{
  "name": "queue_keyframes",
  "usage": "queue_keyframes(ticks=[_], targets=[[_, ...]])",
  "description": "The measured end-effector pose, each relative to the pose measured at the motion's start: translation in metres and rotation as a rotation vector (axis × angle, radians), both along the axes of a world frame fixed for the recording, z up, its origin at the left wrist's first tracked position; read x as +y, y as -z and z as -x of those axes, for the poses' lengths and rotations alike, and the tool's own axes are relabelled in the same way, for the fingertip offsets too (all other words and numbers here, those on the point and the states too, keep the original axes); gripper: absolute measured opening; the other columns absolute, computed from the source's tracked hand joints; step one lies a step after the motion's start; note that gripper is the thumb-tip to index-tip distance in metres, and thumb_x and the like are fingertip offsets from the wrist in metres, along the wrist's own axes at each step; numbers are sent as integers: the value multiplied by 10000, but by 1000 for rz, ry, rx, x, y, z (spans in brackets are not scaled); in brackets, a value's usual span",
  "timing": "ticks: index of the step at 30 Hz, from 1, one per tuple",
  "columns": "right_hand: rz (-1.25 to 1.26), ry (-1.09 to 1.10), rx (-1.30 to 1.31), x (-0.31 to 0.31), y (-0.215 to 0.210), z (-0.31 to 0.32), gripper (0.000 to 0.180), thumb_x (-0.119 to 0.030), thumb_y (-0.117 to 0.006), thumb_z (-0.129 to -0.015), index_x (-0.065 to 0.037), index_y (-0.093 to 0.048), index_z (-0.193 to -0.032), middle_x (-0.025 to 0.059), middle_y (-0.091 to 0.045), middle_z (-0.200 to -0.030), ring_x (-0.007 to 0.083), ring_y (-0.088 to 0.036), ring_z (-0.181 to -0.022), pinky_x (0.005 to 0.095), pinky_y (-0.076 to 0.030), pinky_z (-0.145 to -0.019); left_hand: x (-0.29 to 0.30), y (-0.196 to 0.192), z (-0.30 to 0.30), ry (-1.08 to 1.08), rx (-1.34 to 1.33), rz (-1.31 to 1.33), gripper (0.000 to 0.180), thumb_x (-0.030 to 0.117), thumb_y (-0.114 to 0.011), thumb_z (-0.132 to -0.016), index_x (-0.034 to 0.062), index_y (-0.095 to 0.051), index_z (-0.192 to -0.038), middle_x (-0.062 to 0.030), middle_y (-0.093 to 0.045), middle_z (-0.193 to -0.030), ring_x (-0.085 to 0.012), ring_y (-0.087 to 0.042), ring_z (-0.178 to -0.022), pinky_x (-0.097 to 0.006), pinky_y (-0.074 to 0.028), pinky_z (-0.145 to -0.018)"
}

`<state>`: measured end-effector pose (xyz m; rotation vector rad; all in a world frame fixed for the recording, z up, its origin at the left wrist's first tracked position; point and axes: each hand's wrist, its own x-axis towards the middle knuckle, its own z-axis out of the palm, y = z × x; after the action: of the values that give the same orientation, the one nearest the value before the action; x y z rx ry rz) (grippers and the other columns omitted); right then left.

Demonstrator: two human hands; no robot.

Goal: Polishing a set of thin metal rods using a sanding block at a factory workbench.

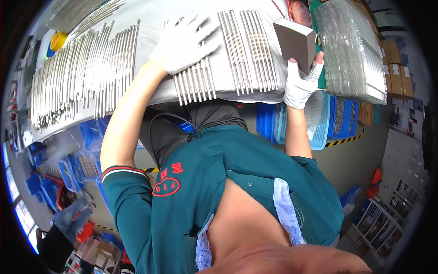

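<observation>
My left hand [185, 43], in a white glove, lies flat with fingers spread across a row of thin metal rods [194, 84]. Their near ends stick out below the palm; their middles are hidden under it. On the right, my right hand [302, 86], its glove leaving fingertips bare, grips a dark rectangular block [295, 44] with a pale top edge, perhaps a sanding sponge. The block is tilted up, apart from the rods. Between the hands, two more groups of rods [235, 52] lie side by side on the white-covered table [157, 93].
A long row of rods [82, 73] fills the table's left side, with a yellow cup [58, 41] behind it. Stacked clear plastic trays [349, 55] stand at the right end. Below the table edge are a light-blue basket [323, 118] and blue bins [342, 116].
</observation>
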<state>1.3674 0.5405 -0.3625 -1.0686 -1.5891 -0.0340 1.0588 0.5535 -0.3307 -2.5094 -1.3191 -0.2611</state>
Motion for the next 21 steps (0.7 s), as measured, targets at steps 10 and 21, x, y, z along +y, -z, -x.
queue_keyframes(ticks=[10, 21], targets=[[-79, 17, -61, 2, -3, 0, 830, 5, -793, -688, -77, -421, -1426, 158, -645, -981, 281, -616, -753, 342, -513, -701, 6, -17, -49, 147, 145, 25, 424, 421, -424, -966, 232, -533, -1330, -132, -461, -1417, -298, -408, -1329, -510, -299, -1081], [-121, 8, -10, 2, -6, 0, 858, 21, -784, -668, -77, -408, -1433, 140, -635, -885, 272, -607, -676, 339, -504, -625, 5, -13, -71, 71, -56, 200, 563, 444, -441, -962, 134, -423, -1432, -205, -395, -1455, -395, -364, -1348, -483, -279, -1113]])
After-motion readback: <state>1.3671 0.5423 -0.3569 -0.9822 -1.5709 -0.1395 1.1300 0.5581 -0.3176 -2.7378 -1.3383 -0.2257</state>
